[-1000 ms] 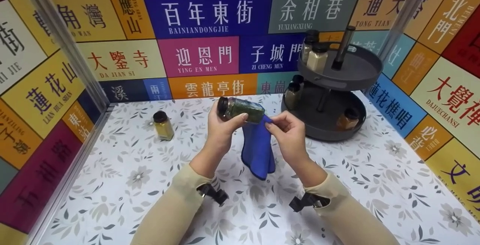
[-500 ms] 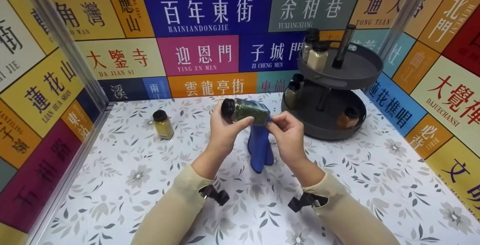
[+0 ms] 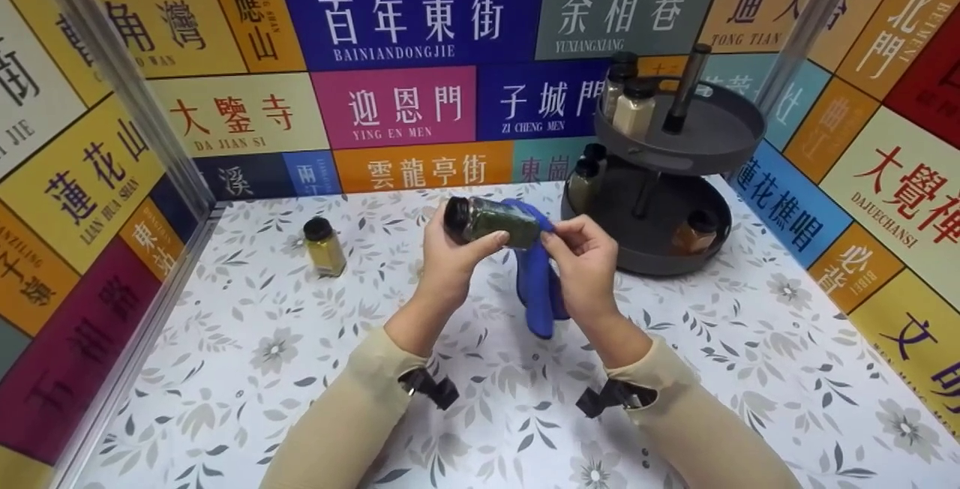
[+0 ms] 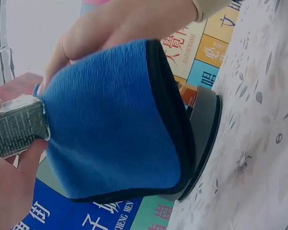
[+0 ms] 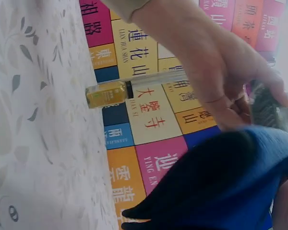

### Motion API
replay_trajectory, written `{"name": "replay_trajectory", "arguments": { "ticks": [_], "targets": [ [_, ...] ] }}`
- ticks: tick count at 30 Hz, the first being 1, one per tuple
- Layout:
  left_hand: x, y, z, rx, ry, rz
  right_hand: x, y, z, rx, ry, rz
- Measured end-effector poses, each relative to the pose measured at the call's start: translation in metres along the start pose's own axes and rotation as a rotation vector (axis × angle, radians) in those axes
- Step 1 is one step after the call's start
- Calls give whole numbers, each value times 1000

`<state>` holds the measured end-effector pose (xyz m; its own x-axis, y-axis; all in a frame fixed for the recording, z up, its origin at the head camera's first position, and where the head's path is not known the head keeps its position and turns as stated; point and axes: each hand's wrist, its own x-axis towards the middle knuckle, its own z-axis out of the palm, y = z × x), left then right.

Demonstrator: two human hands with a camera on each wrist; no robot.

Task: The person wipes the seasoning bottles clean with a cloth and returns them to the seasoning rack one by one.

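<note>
My left hand (image 3: 450, 260) grips a glass spice jar (image 3: 501, 223) of dark green flakes, tilted on its side above the table, its black lid toward the left. A blue cloth (image 3: 538, 279) with a dark edge hangs from the jar's base end, pinched by the thumb and fingers of my right hand (image 3: 589, 260). In the left wrist view the cloth (image 4: 113, 120) spreads wide beside the printed face of the jar (image 4: 20, 125). In the right wrist view the cloth (image 5: 221, 177) hides part of the jar.
A jar of yellow powder (image 3: 325, 253) stands upright at the left of the table (image 3: 277, 399). At the back right is a dark two-tier rack (image 3: 660, 260). Pale-filled jars (image 3: 634, 112) stand on its upper tier; below are a reddish-brown jar (image 3: 694, 234) and darker ones.
The cloth has moved a little right and now wraps up over the jar's base end. My right hand has shifted slightly right with it. The jar has turned a little and moved slightly right.
</note>
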<state>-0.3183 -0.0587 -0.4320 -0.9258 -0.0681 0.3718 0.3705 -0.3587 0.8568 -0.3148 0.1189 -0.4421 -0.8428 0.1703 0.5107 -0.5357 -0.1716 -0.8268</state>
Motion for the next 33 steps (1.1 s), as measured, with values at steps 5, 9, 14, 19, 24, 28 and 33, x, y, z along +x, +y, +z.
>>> {"name": "replay_trajectory", "arguments": {
  "ticks": [5, 9, 14, 19, 24, 28, 33],
  "targets": [
    [2, 3, -2, -7, 18, -1, -1, 1, -4, -57, -126, 30],
    [4, 4, -3, 4, 55, 24, 4, -5, -8, 32, -156, 78],
    [-2, 4, 3, 53, 18, 34, 6, -6, -7, 56, -46, 32],
    [-6, 8, 5, 51, -13, 40, 1, 1, -6, -55, -85, -28],
    [-1, 12, -3, 45, 12, 83, 1, -2, -7, -19, -200, -9],
    [2, 11, -5, 89, 8, 100, 3, -4, -6, 105, -167, 22],
    [-1, 13, -2, 68, -45, 57, 1, -1, -3, 79, -99, -4]
  ]
}}
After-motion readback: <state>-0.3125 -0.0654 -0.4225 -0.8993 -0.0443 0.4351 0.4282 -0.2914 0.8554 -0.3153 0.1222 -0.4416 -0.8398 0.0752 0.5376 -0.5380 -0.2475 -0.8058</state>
